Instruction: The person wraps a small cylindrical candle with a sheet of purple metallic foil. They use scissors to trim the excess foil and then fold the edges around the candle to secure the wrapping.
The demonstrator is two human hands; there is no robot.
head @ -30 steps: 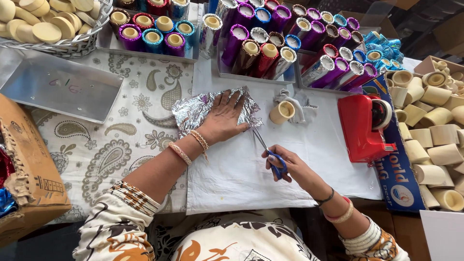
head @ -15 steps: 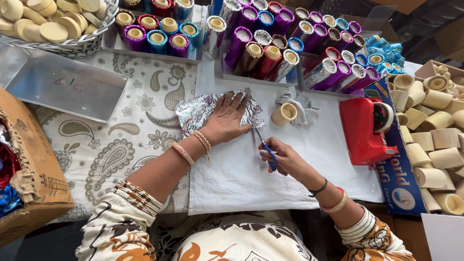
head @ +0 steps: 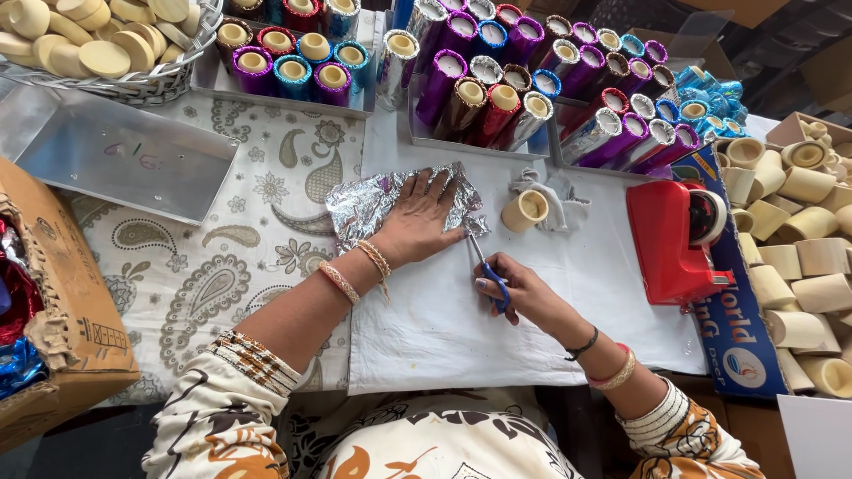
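A crumpled sheet of silver foil lies on the white paper in front of me. My left hand presses flat on the foil, fingers spread. My right hand grips blue-handled scissors, whose blades point up at the foil's right edge beside my left thumb. A bare wooden spool lies just right of the foil on a scrap of white cloth.
A red tape dispenser stands at the right. Trays of foil-wrapped spools line the back. Bare wooden spools fill the right side, wooden discs sit in a basket, a metal tray and cardboard box are at left.
My right hand has moved the scissors up and left, from the lower white paper to the foil's right edge. My left hand has stayed pressed on the foil.
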